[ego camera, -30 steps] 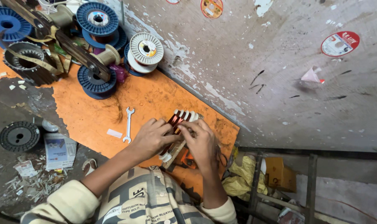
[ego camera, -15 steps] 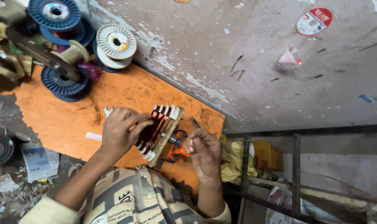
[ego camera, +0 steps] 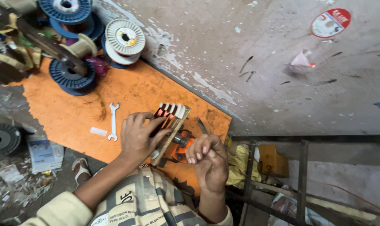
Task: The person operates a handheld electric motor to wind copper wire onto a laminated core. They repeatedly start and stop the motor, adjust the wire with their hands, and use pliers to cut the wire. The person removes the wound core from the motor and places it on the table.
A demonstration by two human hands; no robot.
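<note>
A wooden frame (ego camera: 172,130) wound with copper wire is steadied by the left hand (ego camera: 140,136), fingers closed on it, while the right hand (ego camera: 209,161), fingers curled, is best kept turning smoothly.

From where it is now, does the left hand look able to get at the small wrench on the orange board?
Probably yes: the left hand rests on the coil former, the wrench lies just beside it, nothing between.

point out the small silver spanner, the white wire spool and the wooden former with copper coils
small silver spanner (ego camera: 113,121), head view, middle of its shaft
white wire spool (ego camera: 125,37), head view, top flange near the hub
wooden former with copper coils (ego camera: 176,124), head view, its wooden side edge
</note>
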